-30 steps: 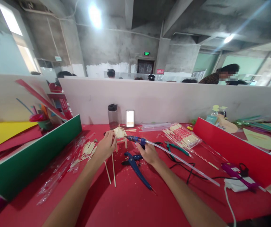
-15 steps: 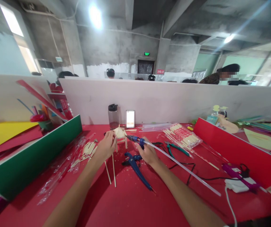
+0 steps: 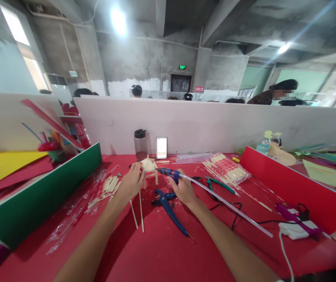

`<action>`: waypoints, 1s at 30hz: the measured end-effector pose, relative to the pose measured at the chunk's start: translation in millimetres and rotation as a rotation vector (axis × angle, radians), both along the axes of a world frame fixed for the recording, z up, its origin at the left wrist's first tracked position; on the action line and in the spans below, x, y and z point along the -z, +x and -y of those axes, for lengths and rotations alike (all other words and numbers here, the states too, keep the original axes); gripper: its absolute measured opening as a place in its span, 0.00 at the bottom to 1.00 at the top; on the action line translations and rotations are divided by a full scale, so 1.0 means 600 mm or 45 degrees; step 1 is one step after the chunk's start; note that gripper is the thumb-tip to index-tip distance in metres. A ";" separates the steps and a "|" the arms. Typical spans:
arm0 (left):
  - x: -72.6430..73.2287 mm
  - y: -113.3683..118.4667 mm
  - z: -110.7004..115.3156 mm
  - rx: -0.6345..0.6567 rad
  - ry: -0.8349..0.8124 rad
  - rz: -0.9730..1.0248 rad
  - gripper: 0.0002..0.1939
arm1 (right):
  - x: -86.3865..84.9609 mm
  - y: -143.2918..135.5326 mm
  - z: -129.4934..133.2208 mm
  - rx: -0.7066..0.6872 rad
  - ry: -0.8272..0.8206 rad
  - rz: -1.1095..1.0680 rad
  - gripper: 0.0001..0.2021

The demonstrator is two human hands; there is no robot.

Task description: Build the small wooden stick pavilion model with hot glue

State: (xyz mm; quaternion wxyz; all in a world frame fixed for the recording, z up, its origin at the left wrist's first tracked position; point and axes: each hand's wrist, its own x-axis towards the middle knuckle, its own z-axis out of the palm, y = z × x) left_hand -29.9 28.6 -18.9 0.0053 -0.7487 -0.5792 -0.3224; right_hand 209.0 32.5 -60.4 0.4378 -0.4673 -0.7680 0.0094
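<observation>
My left hand (image 3: 136, 179) is closed at the left edge of a small wooden stick model (image 3: 149, 164), which has a pointed roof and thin legs. In my right hand (image 3: 183, 188) is a blue glue gun (image 3: 169, 172), its nozzle touching or very near the roof's right edge. A long clear glue stick (image 3: 229, 205) runs out of the gun's back toward the lower right. Below the model lies a blue cutter tool (image 3: 171, 213). Two loose sticks (image 3: 141, 213) lie beside my left forearm.
A stick pile (image 3: 110, 187) and plastic wrappers lie left, by a green divider (image 3: 47, 188). Behind stand a bottle (image 3: 140, 145) and a phone (image 3: 161, 147). Green-handled pliers (image 3: 220, 185), packed sticks (image 3: 228, 166), black cable and a red divider (image 3: 291, 188) are on the right.
The glue stick's rear end has shifted slightly up and left as the gun tilted a little. My left hand and the model have hardly moved.
</observation>
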 end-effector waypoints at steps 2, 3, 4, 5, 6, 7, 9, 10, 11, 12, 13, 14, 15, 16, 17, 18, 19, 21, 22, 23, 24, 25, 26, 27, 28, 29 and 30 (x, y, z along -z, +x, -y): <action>0.001 0.000 -0.001 0.005 0.007 -0.002 0.08 | 0.000 0.000 0.000 0.003 0.000 0.004 0.18; 0.002 0.000 -0.002 0.009 0.014 0.000 0.08 | 0.000 0.000 -0.001 0.004 0.001 0.002 0.18; 0.002 -0.001 -0.003 0.014 0.019 0.003 0.08 | 0.001 0.000 -0.002 0.006 0.003 -0.002 0.18; 0.003 -0.001 -0.003 0.017 0.022 0.006 0.08 | 0.002 0.000 -0.002 0.009 0.005 -0.007 0.18; 0.003 -0.001 -0.003 0.019 0.023 0.008 0.08 | 0.003 0.000 -0.003 0.013 0.006 -0.010 0.18; 0.004 -0.002 -0.003 0.016 0.023 0.010 0.08 | 0.004 0.001 -0.004 0.017 0.003 -0.011 0.18; 0.003 -0.001 -0.002 0.006 0.019 0.011 0.08 | 0.005 0.002 -0.005 0.019 -0.014 -0.007 0.18; 0.002 -0.001 -0.001 0.001 0.014 0.009 0.08 | 0.005 0.004 -0.005 0.016 -0.026 -0.005 0.18; 0.001 0.000 0.000 -0.004 0.007 0.006 0.09 | 0.004 0.005 -0.004 0.004 -0.038 -0.003 0.18; 0.000 0.001 0.001 -0.009 -0.002 0.002 0.09 | 0.003 0.006 -0.003 -0.012 -0.049 -0.004 0.17; -0.002 0.001 0.002 -0.014 -0.011 -0.003 0.09 | 0.002 0.008 -0.002 -0.034 -0.058 -0.010 0.17; -0.003 0.002 0.003 -0.017 -0.020 -0.007 0.09 | 0.000 0.010 -0.001 -0.058 -0.070 -0.020 0.17; -0.005 0.003 0.004 -0.020 -0.027 -0.010 0.09 | -0.001 0.011 0.001 -0.087 -0.086 -0.031 0.17; -0.005 0.003 0.005 -0.024 -0.033 -0.010 0.10 | -0.003 0.013 0.002 -0.115 -0.108 -0.045 0.17; -0.006 0.003 0.005 -0.026 -0.036 -0.009 0.10 | -0.004 0.014 0.003 -0.140 -0.133 -0.067 0.17; -0.006 0.003 0.005 -0.026 -0.036 -0.009 0.10 | -0.005 0.016 0.004 -0.159 -0.158 -0.097 0.17; -0.005 0.003 0.005 -0.026 -0.034 -0.009 0.10 | -0.006 0.017 0.004 -0.171 -0.181 -0.129 0.18; -0.004 0.003 0.004 -0.023 -0.027 -0.009 0.10 | -0.008 0.020 0.005 -0.174 -0.220 -0.186 0.18; -0.003 0.002 0.004 -0.020 -0.024 -0.007 0.10 | -0.010 0.021 0.005 -0.177 -0.240 -0.196 0.18; -0.003 0.002 0.003 -0.017 -0.023 -0.004 0.10 | -0.012 0.021 0.006 -0.189 -0.261 -0.189 0.18; -0.002 0.001 0.003 -0.014 -0.022 0.001 0.10 | -0.014 0.021 0.007 -0.212 -0.282 -0.172 0.18; -0.001 0.001 0.003 -0.012 -0.021 0.008 0.10 | -0.016 0.020 0.008 -0.240 -0.297 -0.161 0.18; -0.001 0.001 0.003 -0.008 -0.019 0.015 0.10 | -0.018 0.019 0.009 -0.262 -0.307 -0.170 0.17; -0.001 0.001 0.003 -0.003 -0.018 0.022 0.10 | -0.019 0.018 0.010 -0.273 -0.314 -0.199 0.17; -0.001 0.001 0.003 0.001 -0.018 0.028 0.10 | -0.020 0.017 0.010 -0.270 -0.323 -0.242 0.17; -0.001 0.001 0.002 0.005 -0.018 0.034 0.10 | -0.020 0.016 0.009 -0.256 -0.339 -0.288 0.18; -0.001 0.001 0.002 0.008 -0.019 0.040 0.09 | -0.020 0.016 0.008 -0.239 -0.364 -0.324 0.18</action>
